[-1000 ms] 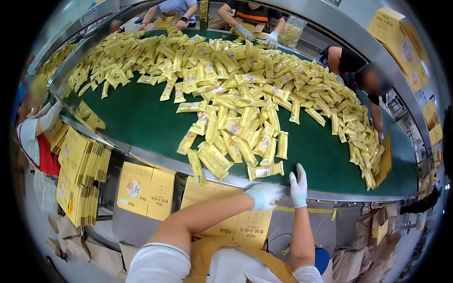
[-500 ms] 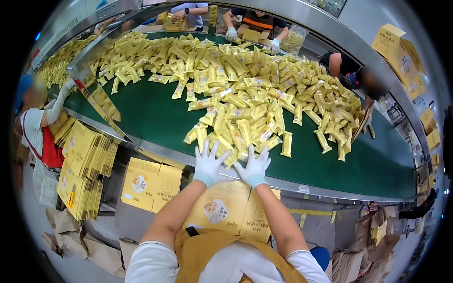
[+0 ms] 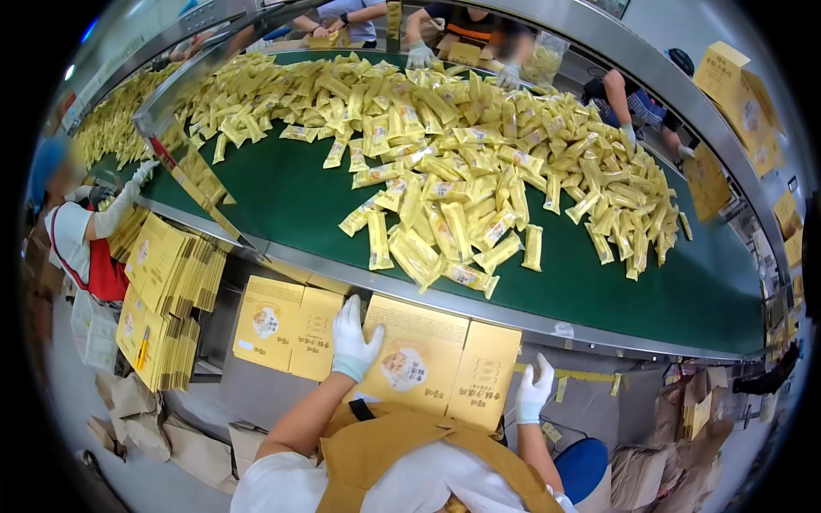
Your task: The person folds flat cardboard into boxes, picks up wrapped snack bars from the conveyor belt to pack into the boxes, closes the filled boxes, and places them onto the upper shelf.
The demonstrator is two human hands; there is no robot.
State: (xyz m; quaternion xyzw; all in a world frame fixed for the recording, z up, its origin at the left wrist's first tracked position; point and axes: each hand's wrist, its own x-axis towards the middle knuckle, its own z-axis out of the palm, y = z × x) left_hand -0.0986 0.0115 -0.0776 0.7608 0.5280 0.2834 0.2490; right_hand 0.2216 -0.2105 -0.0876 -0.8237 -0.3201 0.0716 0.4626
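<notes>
My left hand (image 3: 355,340), in a white glove, is at the left edge of a flat yellow carton (image 3: 419,361) in front of me, fingers spread and holding nothing. Off the carton's right side is my right hand (image 3: 534,389), also gloved, its fingers apart with nothing in them. Beyond both hands, a heap of yellow wrapped packets (image 3: 445,214) lies on the green belt (image 3: 291,214). The nearest packets lie close to the belt's metal edge (image 3: 445,301).
Another flat carton (image 3: 286,325) is left of mine, and stacked cartons (image 3: 162,291) stand further left beside a person in a red apron (image 3: 104,265). Other people work across the belt. A blue stool (image 3: 581,468) is at lower right.
Both my hands have drawn back from the packets at the belt's near edge and moved apart, down to the carton's sides. The co-worker at the far right has shifted, and a carton there has moved outward.
</notes>
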